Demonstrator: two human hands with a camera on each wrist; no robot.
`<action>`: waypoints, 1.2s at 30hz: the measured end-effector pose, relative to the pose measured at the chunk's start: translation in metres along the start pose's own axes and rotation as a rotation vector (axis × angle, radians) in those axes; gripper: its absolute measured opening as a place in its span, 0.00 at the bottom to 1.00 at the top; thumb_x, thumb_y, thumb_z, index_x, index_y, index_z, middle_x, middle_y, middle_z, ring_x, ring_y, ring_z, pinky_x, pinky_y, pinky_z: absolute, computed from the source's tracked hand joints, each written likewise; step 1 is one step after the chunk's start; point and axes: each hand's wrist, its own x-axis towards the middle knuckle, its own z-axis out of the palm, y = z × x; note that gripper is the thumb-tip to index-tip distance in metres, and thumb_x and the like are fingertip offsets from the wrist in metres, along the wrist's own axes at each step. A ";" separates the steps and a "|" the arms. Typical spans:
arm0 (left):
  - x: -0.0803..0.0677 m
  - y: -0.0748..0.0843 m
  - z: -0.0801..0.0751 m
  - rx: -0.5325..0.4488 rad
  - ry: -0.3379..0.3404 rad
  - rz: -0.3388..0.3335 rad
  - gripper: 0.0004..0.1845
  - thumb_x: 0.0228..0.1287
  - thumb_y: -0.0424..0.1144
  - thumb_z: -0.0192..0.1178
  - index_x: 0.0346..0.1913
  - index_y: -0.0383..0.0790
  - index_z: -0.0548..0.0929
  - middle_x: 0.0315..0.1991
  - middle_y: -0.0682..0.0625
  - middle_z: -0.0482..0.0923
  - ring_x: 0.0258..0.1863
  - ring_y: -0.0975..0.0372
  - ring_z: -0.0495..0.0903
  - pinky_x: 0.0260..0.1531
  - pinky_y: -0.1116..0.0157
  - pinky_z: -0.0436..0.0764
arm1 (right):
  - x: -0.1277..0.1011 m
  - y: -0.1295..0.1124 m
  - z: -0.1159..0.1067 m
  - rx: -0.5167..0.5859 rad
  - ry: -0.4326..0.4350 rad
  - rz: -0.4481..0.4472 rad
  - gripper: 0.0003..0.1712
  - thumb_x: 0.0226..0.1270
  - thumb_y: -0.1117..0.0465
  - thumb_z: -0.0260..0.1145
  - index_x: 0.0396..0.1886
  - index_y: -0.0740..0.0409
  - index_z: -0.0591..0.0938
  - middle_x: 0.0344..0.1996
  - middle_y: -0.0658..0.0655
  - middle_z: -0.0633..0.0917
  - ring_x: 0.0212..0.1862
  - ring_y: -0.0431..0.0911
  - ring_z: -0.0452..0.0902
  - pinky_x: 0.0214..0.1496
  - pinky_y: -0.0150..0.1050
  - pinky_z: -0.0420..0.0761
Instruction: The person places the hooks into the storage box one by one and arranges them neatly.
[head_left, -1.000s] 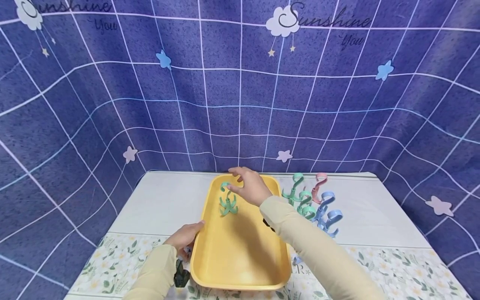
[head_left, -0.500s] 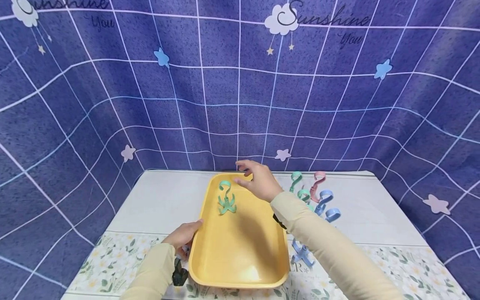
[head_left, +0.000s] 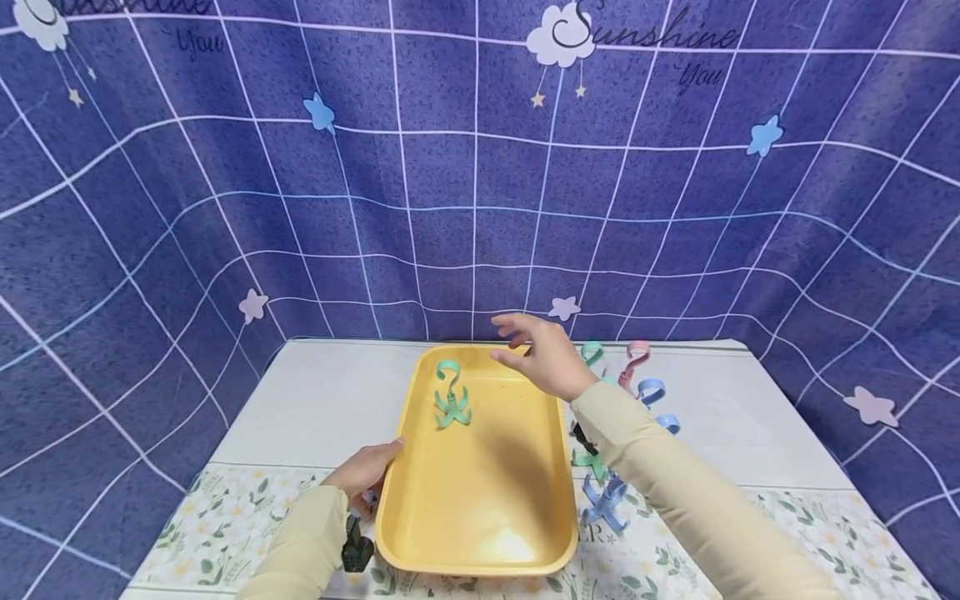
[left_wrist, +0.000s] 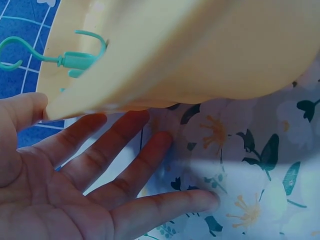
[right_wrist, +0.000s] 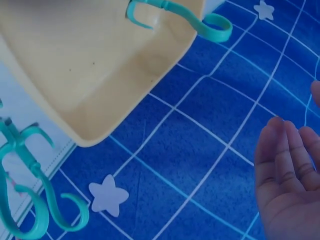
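A green four-claw hanging hook (head_left: 453,408) stands in the far left part of the yellow tray (head_left: 480,508), its curled S-shaped top pointing upward. At the tray's left rim is my left hand (head_left: 365,472). In the left wrist view its thumb (left_wrist: 31,107) rests on the rim while the fingers (left_wrist: 107,162) spread below the outer wall, lightly holding the tray between them. My right hand (head_left: 546,358) is raised over the tray's far right corner, apart from the hook. Its fingers (right_wrist: 290,155) are loosely bent and hold nothing.
Right of the tray are more four-claw hooks: a pink hook (head_left: 636,358), blue hooks (head_left: 606,502) and green hooks (right_wrist: 30,165), partly hidden by the right sleeve. The table has a white and floral cover (head_left: 795,550). A blue grid-patterned curtain (head_left: 450,242) hangs behind and at the sides.
My right hand has drawn off to the right, away from the green hook, which stays standing in the tray. The left hand keeps its place at the rim.
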 end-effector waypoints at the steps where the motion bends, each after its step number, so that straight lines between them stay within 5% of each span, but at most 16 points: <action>1: -0.001 0.000 0.000 -0.003 0.000 0.000 0.32 0.84 0.54 0.39 0.68 0.26 0.70 0.36 0.41 0.84 0.32 0.53 0.85 0.28 0.51 0.85 | -0.001 0.000 -0.003 0.000 0.001 0.004 0.26 0.69 0.59 0.72 0.65 0.58 0.80 0.54 0.58 0.86 0.49 0.50 0.84 0.44 0.44 0.84; 36: 0.000 0.001 0.001 -0.027 0.007 -0.023 0.31 0.83 0.55 0.40 0.60 0.28 0.76 0.33 0.42 0.84 0.31 0.53 0.85 0.29 0.49 0.85 | -0.058 0.028 -0.061 -0.026 0.072 0.068 0.26 0.72 0.59 0.70 0.67 0.56 0.79 0.52 0.56 0.86 0.45 0.46 0.83 0.46 0.44 0.83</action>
